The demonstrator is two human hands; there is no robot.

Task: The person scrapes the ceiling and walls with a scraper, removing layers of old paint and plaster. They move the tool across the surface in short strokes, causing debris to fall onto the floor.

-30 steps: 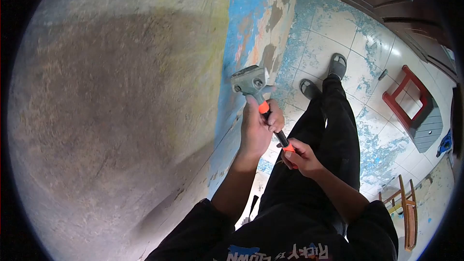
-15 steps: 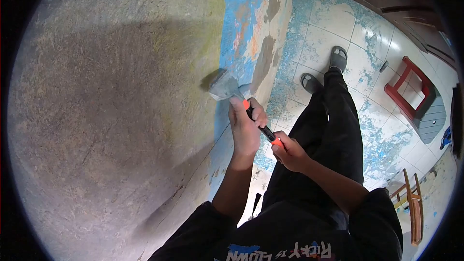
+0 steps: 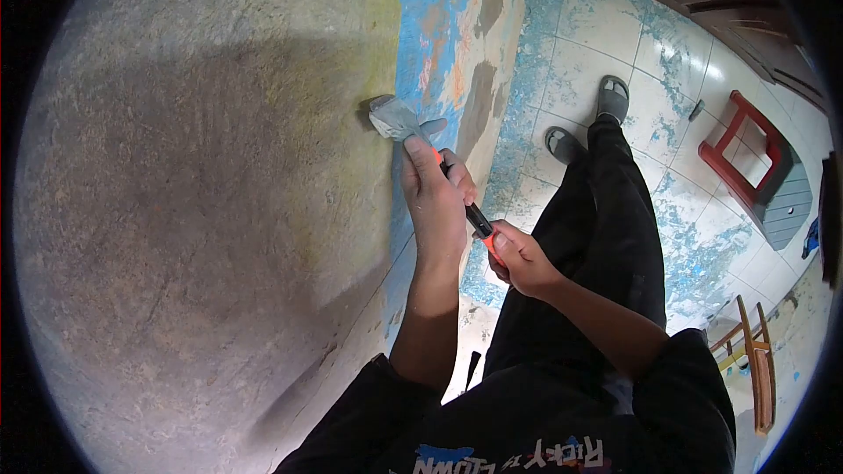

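Note:
A paint scraper (image 3: 395,117) with a wide grey, dusty blade and a black and orange handle lies tilted against the wall. Its blade meets the edge between bare yellowish-grey plaster and a strip of blue paint (image 3: 421,44). My left hand (image 3: 436,189) is closed round the upper handle just below the blade, thumb laid along it. Lower down, my right hand (image 3: 522,259) grips the orange end of the same handle. The blade's working edge is partly in shadow.
Rough plaster wall (image 3: 202,193) fills the left side. Blue paint flakes lie over the tiled floor (image 3: 606,26). A red and grey plastic stool (image 3: 781,211) lies on its side at right, with a wooden frame (image 3: 757,369) below it. My sandalled feet (image 3: 613,98) stand near the wall.
Both hands and the scraper have moved up in the view, the blade also slightly left along the paint's edge. The grip of both hands stays on the handle.

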